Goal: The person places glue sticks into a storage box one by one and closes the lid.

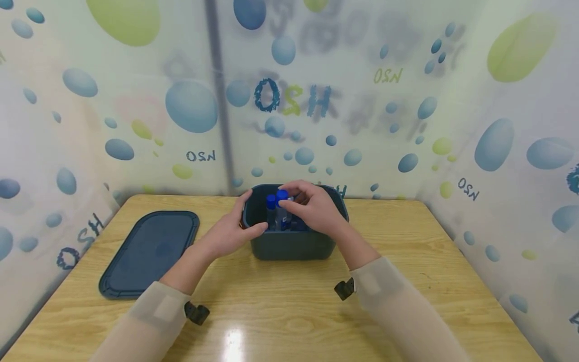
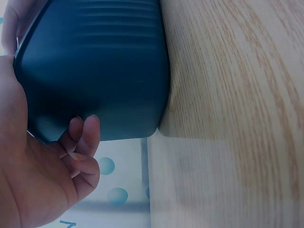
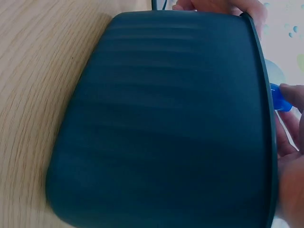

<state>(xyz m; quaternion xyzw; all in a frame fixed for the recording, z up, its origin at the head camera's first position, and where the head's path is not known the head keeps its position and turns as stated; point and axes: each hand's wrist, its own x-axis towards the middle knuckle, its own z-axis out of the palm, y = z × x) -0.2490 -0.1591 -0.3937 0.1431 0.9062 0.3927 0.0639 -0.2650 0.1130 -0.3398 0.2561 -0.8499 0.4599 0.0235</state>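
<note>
A dark blue-green storage bin (image 1: 294, 247) stands near the table's far edge, holding small clear bottles with blue caps. My left hand (image 1: 226, 234) holds the bin at its left end, thumb over the front rim; in the left wrist view its curled fingers (image 2: 85, 137) touch the outer wall. My right hand (image 1: 318, 208) reaches over the rim and pinches a bottle by its blue cap (image 1: 282, 195). Beside it, slightly lower, is a second blue-capped bottle (image 1: 271, 202). The right wrist view shows the pinched cap (image 3: 280, 97) just above the rim; the bottle's lower part is hidden.
On the left of the wooden table (image 1: 271, 311) lies a dark flat lid (image 1: 151, 254) with rounded corners. A patterned curtain (image 1: 280, 141) hangs behind the table and along both sides. Small black cameras (image 1: 196, 312) sit at the wrists.
</note>
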